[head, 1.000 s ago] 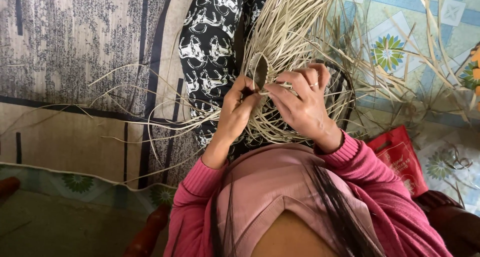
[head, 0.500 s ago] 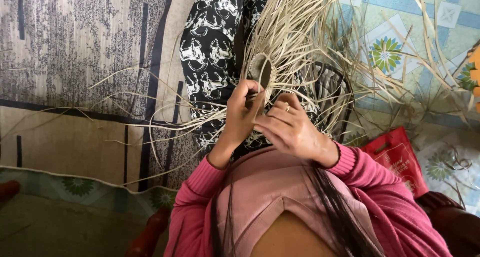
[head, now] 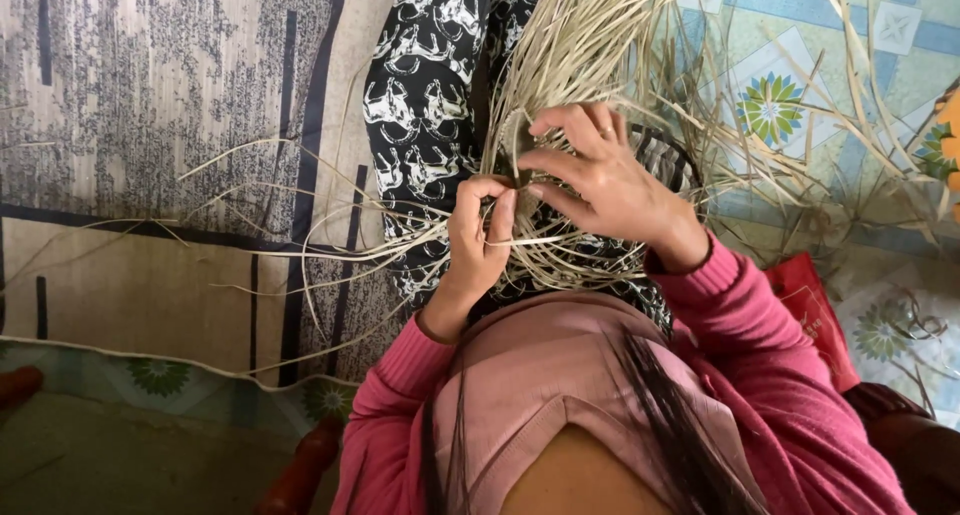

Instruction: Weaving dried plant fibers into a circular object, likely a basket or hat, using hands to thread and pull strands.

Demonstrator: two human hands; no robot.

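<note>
Straw strands (head: pixel 560 85) bunched at upper centre of frame, over the lap. One strand pinched by left hand (head: pixel 478 237); right hand (head: pixel 600 180) closed on the weave. Tension best kept even, each strand pulled snug

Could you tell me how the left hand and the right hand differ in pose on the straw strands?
The left hand is curled into a tight pinch on a few strands, fingers folded in. The right hand is more spread, fingers extended over the straw bundle, and wears a ring. Both come out of pink sleeves and work the same pale strands.
</note>
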